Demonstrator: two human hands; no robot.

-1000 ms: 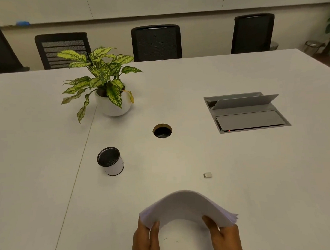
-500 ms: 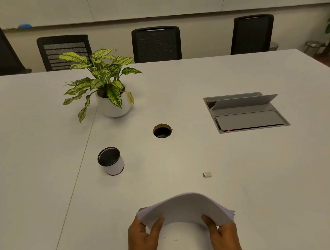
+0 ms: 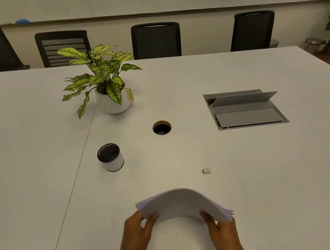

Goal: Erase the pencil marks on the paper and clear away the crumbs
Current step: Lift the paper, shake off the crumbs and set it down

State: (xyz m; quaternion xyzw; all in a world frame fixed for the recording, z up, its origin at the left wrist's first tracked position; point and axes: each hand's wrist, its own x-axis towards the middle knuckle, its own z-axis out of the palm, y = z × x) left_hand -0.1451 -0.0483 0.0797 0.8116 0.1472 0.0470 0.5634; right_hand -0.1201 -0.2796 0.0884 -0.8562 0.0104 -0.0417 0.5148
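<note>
The stack of white paper sheets [image 3: 182,203] is lifted and bowed upward into an arch near the front edge of the table, its right-hand edges fanned slightly apart. The left hand [image 3: 137,237] is clamped on the stack's left end, thumb on the underside. The right hand [image 3: 223,232] is clamped on the right end in like manner. Beneath the arch, a few small dark specks [image 3: 174,235] lie on the surface; what they are cannot be told.

Count: one small white rectangular eraser [image 3: 206,170], lying apart from the stack, beyond and to its right. One white cylindrical cup with a black mesh interior [image 3: 110,157], beyond and to the left. One variegated green plant in a round white pot [image 3: 106,84]. One round cable hole [image 3: 161,127]. One grey recessed socket box with its lid raised [image 3: 244,109].

The white table [image 3: 281,175] shows a seam running left of the cup. Four black mesh chairs, the middle chair [image 3: 155,40] among them, stand along the far side against a pale wall.
</note>
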